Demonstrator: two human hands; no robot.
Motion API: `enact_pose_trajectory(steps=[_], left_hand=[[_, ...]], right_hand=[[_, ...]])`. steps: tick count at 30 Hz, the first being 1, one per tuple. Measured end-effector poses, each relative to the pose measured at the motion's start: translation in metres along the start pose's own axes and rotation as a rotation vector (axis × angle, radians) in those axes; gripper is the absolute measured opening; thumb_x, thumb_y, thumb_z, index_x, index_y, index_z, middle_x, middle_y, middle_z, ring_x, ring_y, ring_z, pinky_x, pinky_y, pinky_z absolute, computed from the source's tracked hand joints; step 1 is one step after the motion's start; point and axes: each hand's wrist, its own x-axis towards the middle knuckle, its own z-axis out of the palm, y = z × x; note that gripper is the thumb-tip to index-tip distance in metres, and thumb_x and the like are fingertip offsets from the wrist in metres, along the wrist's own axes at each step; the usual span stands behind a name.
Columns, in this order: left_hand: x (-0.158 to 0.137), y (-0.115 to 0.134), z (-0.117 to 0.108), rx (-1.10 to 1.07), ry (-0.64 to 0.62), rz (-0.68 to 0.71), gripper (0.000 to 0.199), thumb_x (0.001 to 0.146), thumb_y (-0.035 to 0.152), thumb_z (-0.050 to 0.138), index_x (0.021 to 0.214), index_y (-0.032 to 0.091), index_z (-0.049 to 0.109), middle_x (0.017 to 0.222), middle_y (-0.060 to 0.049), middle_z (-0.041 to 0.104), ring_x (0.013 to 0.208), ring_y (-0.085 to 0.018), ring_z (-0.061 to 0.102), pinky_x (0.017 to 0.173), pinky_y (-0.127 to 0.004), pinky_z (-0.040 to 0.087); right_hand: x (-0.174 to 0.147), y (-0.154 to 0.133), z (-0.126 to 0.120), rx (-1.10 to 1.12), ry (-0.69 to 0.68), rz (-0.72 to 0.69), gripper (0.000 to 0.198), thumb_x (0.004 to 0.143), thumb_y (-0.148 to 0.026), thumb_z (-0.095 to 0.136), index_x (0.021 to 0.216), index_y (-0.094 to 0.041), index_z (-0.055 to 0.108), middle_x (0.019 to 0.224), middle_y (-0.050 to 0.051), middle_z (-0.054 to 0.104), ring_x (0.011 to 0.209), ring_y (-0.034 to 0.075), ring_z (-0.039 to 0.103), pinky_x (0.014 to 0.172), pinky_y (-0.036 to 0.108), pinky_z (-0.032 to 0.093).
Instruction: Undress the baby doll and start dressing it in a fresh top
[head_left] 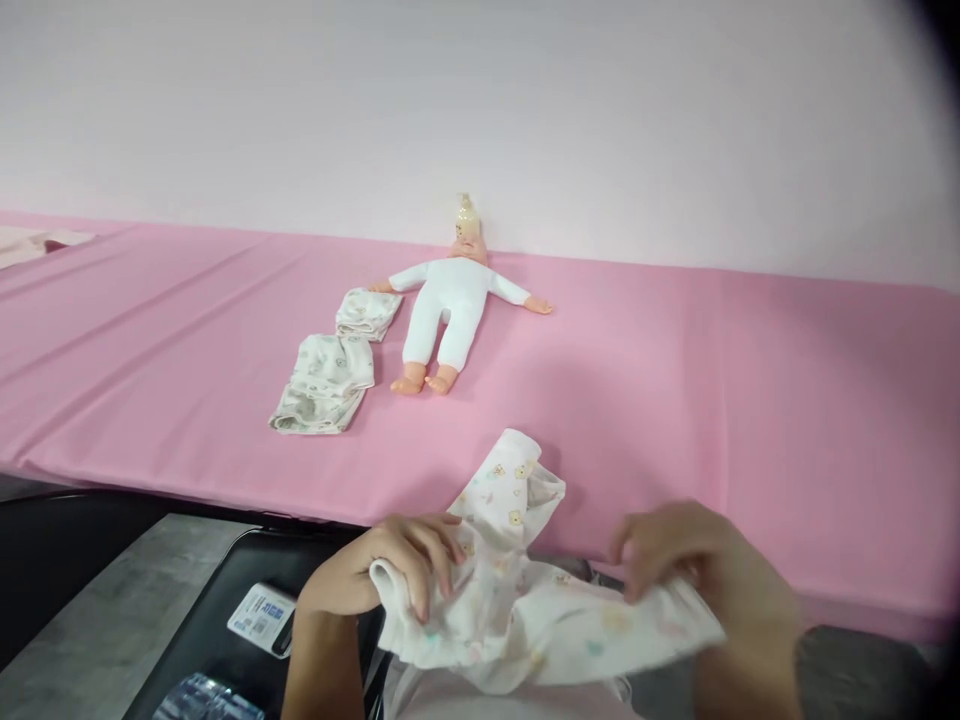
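Note:
A white baby garment (501, 590) with small coloured animal prints lies bunched at the table's near edge and hangs toward my lap. Its upper part rests on the pink cloth. My left hand (401, 560) holds the garment on its left side, fingers bent over the fabric. At the far end of a sleeve or leg piece on the right, my right hand (679, 555), slightly blurred, pinches the cloth and draws it out sideways. Farther back, a baby doll (450, 300) in a white suit lies on its back, arms spread.
Two folded printed cloths (326, 380) lie left of the doll. A pump bottle (466, 215) stands by the doll's head. Pink cloth (615, 400) covers the table up to a white wall. Below left, a black chair (217, 600) bears a white labelled item (262, 618).

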Motion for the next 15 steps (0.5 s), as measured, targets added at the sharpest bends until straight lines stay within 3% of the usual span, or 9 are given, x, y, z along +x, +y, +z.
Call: enact_pose_trajectory(steps=[2, 4, 6, 8, 11, 12, 15], left_hand=[[-0.003, 0.0, -0.001, 0.014, -0.031, 0.018, 0.052, 0.081, 0.063, 0.033, 0.062, 0.027, 0.065, 0.067, -0.009, 0.068, 0.083, -0.03, 0.064, 0.1, -0.048, 0.038], [-0.005, 0.0, -0.001, 0.019, -0.051, 0.032, 0.05, 0.084, 0.06, 0.033, 0.06, 0.024, 0.059, 0.063, -0.008, 0.066, 0.077, -0.026, 0.064, 0.096, -0.045, 0.041], [-0.005, -0.003, 0.002, -0.016, -0.038, 0.079, 0.053, 0.087, 0.061, 0.033, 0.059, 0.021, 0.055, 0.058, -0.007, 0.064, 0.068, -0.021, 0.062, 0.089, -0.042, 0.045], [-0.004, -0.008, 0.006, -0.059, 0.0, 0.126, 0.057, 0.086, 0.064, 0.034, 0.059, 0.018, 0.054, 0.054, -0.007, 0.062, 0.062, -0.018, 0.061, 0.085, -0.039, 0.046], [-0.006, -0.019, 0.012, -0.119, 0.076, 0.157, 0.053, 0.086, 0.062, 0.04, 0.063, 0.016, 0.056, 0.056, -0.009, 0.061, 0.063, -0.018, 0.06, 0.082, -0.039, 0.046], [-0.007, -0.022, 0.014, -0.141, 0.106, 0.16, 0.05, 0.086, 0.058, 0.043, 0.065, 0.016, 0.057, 0.057, -0.009, 0.061, 0.064, -0.019, 0.06, 0.081, -0.038, 0.046], [-0.01, -0.029, 0.015, -0.209, 0.178, 0.169, 0.036, 0.087, 0.048, 0.051, 0.072, 0.016, 0.061, 0.061, -0.009, 0.061, 0.067, -0.019, 0.059, 0.075, -0.036, 0.047]], right_hand=[[0.036, 0.02, 0.013, 0.152, -0.194, 0.108, 0.012, 0.075, -0.033, 0.071, 0.079, -0.022, 0.07, 0.074, 0.003, 0.068, 0.069, 0.019, 0.065, 0.063, 0.031, 0.053], [0.072, 0.042, 0.029, 0.124, -0.206, 0.168, 0.034, 0.069, -0.036, 0.072, 0.098, -0.017, 0.066, 0.085, 0.005, 0.067, 0.076, 0.02, 0.065, 0.066, 0.03, 0.053], [0.1, 0.058, 0.045, -0.199, -0.035, 0.26, 0.05, 0.076, -0.028, 0.065, 0.124, -0.018, 0.053, 0.099, 0.006, 0.065, 0.075, 0.017, 0.063, 0.07, 0.032, 0.051], [0.114, 0.062, 0.055, -0.624, 0.168, 0.242, 0.054, 0.077, -0.016, 0.061, 0.13, -0.018, 0.047, 0.11, 0.01, 0.062, 0.089, 0.021, 0.061, 0.083, 0.037, 0.048], [0.102, 0.038, 0.057, -0.915, 0.249, 0.202, 0.028, 0.083, -0.02, 0.057, 0.111, -0.016, 0.06, 0.104, 0.01, 0.064, 0.094, 0.023, 0.059, 0.083, 0.036, 0.044], [0.09, 0.027, 0.056, -0.901, 0.206, 0.227, 0.018, 0.087, -0.027, 0.055, 0.099, -0.016, 0.063, 0.094, 0.007, 0.066, 0.084, 0.02, 0.061, 0.075, 0.032, 0.045], [0.047, 0.0, 0.06, -0.761, -0.087, 0.325, 0.03, 0.09, -0.037, 0.05, 0.068, -0.018, 0.061, 0.063, -0.001, 0.061, 0.057, 0.013, 0.055, 0.056, 0.025, 0.039]])
